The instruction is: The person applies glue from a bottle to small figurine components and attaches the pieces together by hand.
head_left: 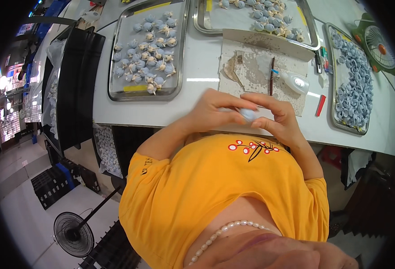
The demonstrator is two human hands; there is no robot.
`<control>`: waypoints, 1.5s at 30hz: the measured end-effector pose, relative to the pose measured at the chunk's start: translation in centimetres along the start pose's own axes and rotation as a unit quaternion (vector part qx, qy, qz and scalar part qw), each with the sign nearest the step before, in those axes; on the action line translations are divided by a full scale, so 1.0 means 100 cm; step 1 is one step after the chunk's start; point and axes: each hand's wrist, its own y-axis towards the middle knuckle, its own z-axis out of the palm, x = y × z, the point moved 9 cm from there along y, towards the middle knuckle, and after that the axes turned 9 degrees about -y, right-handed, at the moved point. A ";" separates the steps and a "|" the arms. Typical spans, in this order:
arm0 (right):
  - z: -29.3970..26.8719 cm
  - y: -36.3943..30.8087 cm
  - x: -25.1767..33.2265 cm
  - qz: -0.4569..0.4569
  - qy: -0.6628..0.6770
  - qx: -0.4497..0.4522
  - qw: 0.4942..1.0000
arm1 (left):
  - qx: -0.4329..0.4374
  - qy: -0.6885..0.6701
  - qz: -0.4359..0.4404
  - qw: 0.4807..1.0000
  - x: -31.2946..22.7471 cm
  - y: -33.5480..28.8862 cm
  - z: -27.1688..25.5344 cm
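Just over the table's front edge, my two hands meet around a small pale blue rounded piece [248, 114]. My left hand [211, 111] pinches it from the left, fingers closed. From the other side, the fingertips of my right hand [276, 115] close on the same piece. My fingers cover part of it, so its full shape is hidden. Beyond my hands lies a stained grey-white board [260, 62]. A white bottle with a rounded body [295, 83] and a thin dark brush-like stick [272, 78] rest on it.
A metal tray [179, 67] of blue-and-cream pieces stands at left, another tray [233, 20] behind. At right, a tray [334, 103] holds blue cup-shaped pieces near a green fan [376, 42]. A red stick [320, 106] lies nearby. Black crates [74, 85] stand left.
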 end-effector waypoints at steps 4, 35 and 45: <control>-0.044 0.002 0.001 0.006 0.021 -0.131 0.991 | -0.335 0.343 0.013 0.877 -0.047 -0.034 -0.128; -0.135 -0.026 -0.053 0.054 -0.152 -0.382 0.910 | -0.206 0.179 0.111 0.956 -0.028 0.081 -0.111; -0.141 -0.034 -0.062 0.045 -0.134 -0.412 0.900 | -0.211 0.067 0.115 0.968 -0.021 0.094 -0.106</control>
